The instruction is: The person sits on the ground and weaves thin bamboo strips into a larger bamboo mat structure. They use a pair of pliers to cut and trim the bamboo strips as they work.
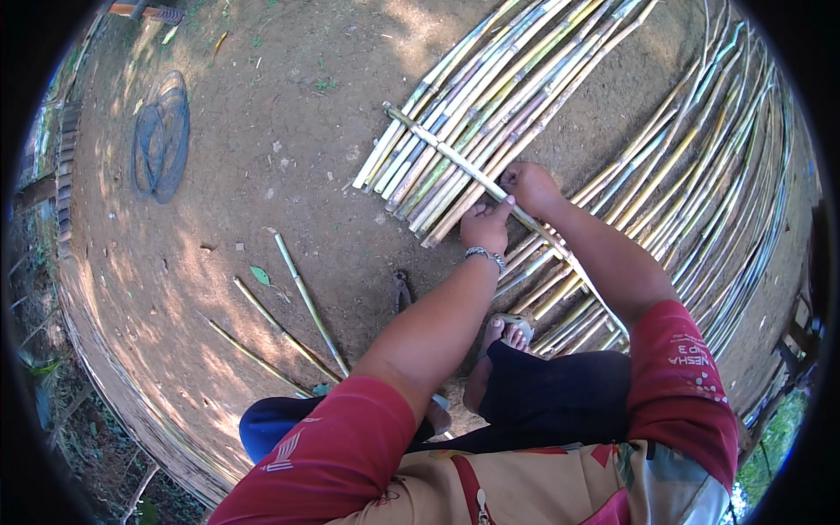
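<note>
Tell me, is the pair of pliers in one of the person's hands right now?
No, the pliers lie on the dirt beside the left forearm, while the left hand and right hand both press on the bamboo crosspiece.

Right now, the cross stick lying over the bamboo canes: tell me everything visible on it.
The cross stick is one thin, pale split of bamboo, laid slantwise across the row of canes on the bare dirt. Its upper-left end juts just past the outermost cane; the lower-right stretch runs on under the forearm. The left hand pinches it by the fingertips, and the right hand grips it just beyond.
</note>
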Action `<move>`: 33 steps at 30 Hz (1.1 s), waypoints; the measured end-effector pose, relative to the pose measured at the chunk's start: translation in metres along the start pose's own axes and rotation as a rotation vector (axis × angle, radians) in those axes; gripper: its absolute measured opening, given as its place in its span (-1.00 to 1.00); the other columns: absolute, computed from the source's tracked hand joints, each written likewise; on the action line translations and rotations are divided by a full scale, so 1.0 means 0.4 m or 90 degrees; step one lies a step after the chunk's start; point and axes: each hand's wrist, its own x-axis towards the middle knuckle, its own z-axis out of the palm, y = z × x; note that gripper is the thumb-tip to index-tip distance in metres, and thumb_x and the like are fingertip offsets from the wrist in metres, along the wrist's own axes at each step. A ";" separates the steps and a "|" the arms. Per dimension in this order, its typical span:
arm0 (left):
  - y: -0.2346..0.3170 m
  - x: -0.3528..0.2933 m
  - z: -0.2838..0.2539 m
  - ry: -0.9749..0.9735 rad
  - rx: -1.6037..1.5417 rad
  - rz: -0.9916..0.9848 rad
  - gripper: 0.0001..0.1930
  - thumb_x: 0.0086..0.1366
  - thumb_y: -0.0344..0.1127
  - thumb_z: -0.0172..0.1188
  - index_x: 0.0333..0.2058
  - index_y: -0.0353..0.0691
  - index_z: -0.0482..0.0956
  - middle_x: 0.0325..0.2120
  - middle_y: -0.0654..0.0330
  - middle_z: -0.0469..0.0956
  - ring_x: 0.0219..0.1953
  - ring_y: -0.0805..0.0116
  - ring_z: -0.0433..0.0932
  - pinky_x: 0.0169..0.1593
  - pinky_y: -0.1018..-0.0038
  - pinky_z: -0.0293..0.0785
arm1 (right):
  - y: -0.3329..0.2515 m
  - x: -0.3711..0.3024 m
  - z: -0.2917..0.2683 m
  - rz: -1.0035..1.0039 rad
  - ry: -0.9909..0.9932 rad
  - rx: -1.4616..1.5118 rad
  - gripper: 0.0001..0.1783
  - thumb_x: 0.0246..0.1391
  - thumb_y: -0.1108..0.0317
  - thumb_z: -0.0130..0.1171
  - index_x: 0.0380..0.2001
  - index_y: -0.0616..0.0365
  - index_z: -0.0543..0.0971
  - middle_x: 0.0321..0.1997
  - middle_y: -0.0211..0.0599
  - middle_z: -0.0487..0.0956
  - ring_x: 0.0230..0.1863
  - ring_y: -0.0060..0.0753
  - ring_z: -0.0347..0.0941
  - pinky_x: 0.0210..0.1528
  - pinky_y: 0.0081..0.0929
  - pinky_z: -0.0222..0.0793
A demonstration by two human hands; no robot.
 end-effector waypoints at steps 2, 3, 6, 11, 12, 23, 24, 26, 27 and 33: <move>-0.008 0.004 0.009 0.012 -0.085 0.018 -0.21 0.07 -0.30 0.58 0.13 -0.58 0.30 -0.04 -0.04 0.53 -0.08 0.30 0.53 0.00 0.45 0.48 | -0.020 0.000 -0.006 0.025 -0.003 -0.013 -0.85 -0.04 0.35 0.26 -0.37 0.13 0.69 -0.30 0.02 0.67 -0.24 0.08 0.63 -0.10 -0.15 0.53; -0.012 0.006 0.011 0.018 -0.127 0.026 -0.20 0.07 -0.35 0.57 0.15 -0.59 0.28 0.02 -0.07 0.51 -0.02 0.28 0.53 0.06 0.44 0.48 | -0.034 0.003 -0.002 0.053 -0.004 -0.011 -0.84 -0.04 0.35 0.26 -0.36 0.13 0.70 -0.29 0.02 0.68 -0.23 0.08 0.63 -0.09 -0.15 0.53; 0.000 0.001 0.018 -0.026 -0.210 0.018 -0.20 0.09 -0.50 0.52 0.20 -0.65 0.22 0.11 -0.14 0.43 0.09 0.21 0.49 0.17 0.40 0.45 | -0.042 0.009 0.003 0.107 0.026 -0.024 -0.80 -0.05 0.32 0.25 -0.35 0.16 0.71 -0.27 0.04 0.68 -0.19 0.08 0.63 -0.06 -0.13 0.54; -0.007 0.001 0.037 0.015 -0.212 0.055 -0.26 0.09 -0.56 0.49 0.14 -0.71 0.24 0.05 -0.15 0.46 0.07 0.22 0.50 0.18 0.42 0.46 | 0.002 0.044 0.010 0.070 0.005 -0.067 -0.73 -0.10 0.27 0.29 -0.36 0.25 0.69 -0.34 0.07 0.67 -0.29 0.05 0.64 -0.16 -0.17 0.54; -0.008 -0.003 0.043 0.036 -0.205 0.054 -0.28 0.09 -0.57 0.49 0.12 -0.71 0.25 0.03 -0.15 0.48 0.05 0.23 0.51 0.18 0.42 0.46 | 0.011 0.049 0.000 0.061 -0.024 -0.072 -0.73 -0.09 0.28 0.27 -0.37 0.27 0.68 -0.35 0.07 0.67 -0.31 0.03 0.64 -0.19 -0.18 0.54; 0.008 -0.038 0.055 0.182 0.019 0.148 -0.49 0.06 -0.37 0.56 -0.11 -0.50 0.49 -0.24 -0.04 0.63 -0.21 0.28 0.62 -0.11 0.42 0.58 | -0.011 0.026 -0.099 -0.039 -0.207 -0.068 -0.81 -0.03 0.35 0.16 -0.44 0.17 0.70 -0.49 -0.10 0.65 -0.42 -0.12 0.62 -0.30 -0.21 0.53; 0.013 -0.036 0.050 0.182 0.048 0.176 -0.53 0.06 -0.37 0.56 -0.14 -0.48 0.52 -0.28 -0.03 0.64 -0.24 0.28 0.63 -0.14 0.41 0.59 | -0.032 0.010 -0.105 0.034 -0.200 0.029 -0.82 -0.01 0.36 0.15 -0.45 0.19 0.70 -0.52 -0.12 0.64 -0.44 -0.15 0.62 -0.31 -0.23 0.53; 0.037 -0.046 0.044 0.159 0.183 0.183 -0.64 0.10 -0.40 0.50 -0.21 -0.45 0.57 -0.33 -0.01 0.67 -0.30 0.32 0.65 -0.18 0.44 0.58 | -0.047 -0.034 -0.095 0.124 -0.146 0.159 -0.82 0.02 0.40 0.12 -0.43 0.23 0.67 -0.54 -0.15 0.62 -0.46 -0.23 0.61 -0.33 -0.28 0.53; 0.049 -0.052 0.041 0.147 0.251 0.187 -0.70 0.12 -0.41 0.47 -0.24 -0.44 0.59 -0.35 0.00 0.68 -0.33 0.34 0.66 -0.20 0.45 0.58 | -0.039 -0.054 -0.068 0.135 -0.105 0.194 -0.83 0.04 0.43 0.11 -0.41 0.26 0.66 -0.55 -0.17 0.61 -0.46 -0.27 0.61 -0.34 -0.30 0.53; 0.106 -0.051 -0.008 -0.024 0.419 0.254 -0.85 0.22 -0.42 0.33 -0.28 -0.39 0.64 -0.36 0.01 0.71 -0.33 0.30 0.71 -0.19 0.42 0.60 | -0.074 -0.126 -0.033 0.202 -0.037 0.413 -0.79 0.14 0.54 0.05 -0.20 0.37 0.60 -0.40 -0.21 0.64 -0.43 -0.46 0.60 -0.40 -0.47 0.54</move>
